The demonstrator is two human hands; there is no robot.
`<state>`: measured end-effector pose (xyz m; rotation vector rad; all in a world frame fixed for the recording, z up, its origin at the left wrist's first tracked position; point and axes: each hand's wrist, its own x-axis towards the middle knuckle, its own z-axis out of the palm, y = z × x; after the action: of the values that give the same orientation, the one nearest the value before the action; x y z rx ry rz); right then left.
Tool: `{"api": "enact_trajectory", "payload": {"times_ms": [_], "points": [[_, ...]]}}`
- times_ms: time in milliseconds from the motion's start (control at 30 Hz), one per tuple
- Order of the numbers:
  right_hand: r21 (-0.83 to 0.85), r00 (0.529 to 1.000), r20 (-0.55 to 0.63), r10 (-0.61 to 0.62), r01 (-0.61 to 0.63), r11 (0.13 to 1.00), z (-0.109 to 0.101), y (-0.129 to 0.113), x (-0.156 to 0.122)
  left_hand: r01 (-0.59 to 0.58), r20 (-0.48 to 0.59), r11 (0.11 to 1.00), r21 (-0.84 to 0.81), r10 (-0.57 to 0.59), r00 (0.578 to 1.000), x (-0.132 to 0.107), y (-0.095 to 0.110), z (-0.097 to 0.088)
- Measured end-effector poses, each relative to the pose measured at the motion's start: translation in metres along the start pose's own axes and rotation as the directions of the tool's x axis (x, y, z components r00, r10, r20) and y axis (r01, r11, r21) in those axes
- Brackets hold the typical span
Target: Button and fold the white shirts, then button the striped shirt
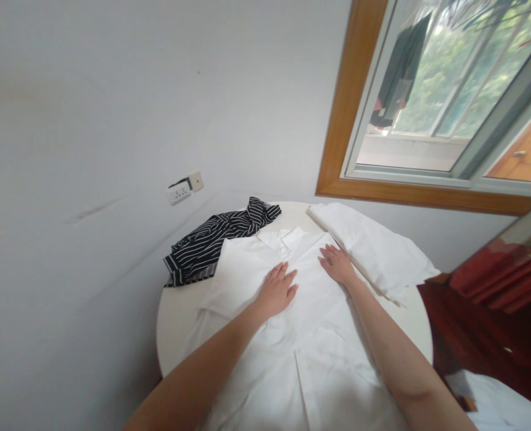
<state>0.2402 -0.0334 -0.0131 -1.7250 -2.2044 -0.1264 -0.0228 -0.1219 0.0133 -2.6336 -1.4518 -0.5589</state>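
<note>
A white collared shirt [247,269] lies spread on a round white table [175,311], its collar toward the wall. My left hand [276,290] rests flat on the shirt's chest, fingers stretched out. My right hand [337,263] lies flat on the shirt too, just right of the collar, fingers spread. Neither hand holds anything.
A black-and-white striped garment [215,239] is bunched at the table's far left. Folded white cloth [373,248] lies at the far right. A wall socket [178,192] sits on the grey wall. A wood-framed window [427,120] is to the right, and dark red furniture [481,317] stands below it.
</note>
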Motion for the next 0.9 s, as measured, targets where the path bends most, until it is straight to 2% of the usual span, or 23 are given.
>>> {"api": "enact_trajectory", "payload": {"times_ms": [433,900], "points": [[0.016,1.0,-0.001,-0.008,0.008,1.0,-0.0005,-0.0005,-0.0004,-0.002,-0.04,1.0,0.024,0.003,0.999,-0.0011,-0.0008,0.0031],[0.009,1.0,0.002,0.004,-0.004,1.0,0.001,0.0006,0.0001,0.004,-0.019,1.0,0.015,-0.004,1.0,0.0,0.0001,0.0005]]}}
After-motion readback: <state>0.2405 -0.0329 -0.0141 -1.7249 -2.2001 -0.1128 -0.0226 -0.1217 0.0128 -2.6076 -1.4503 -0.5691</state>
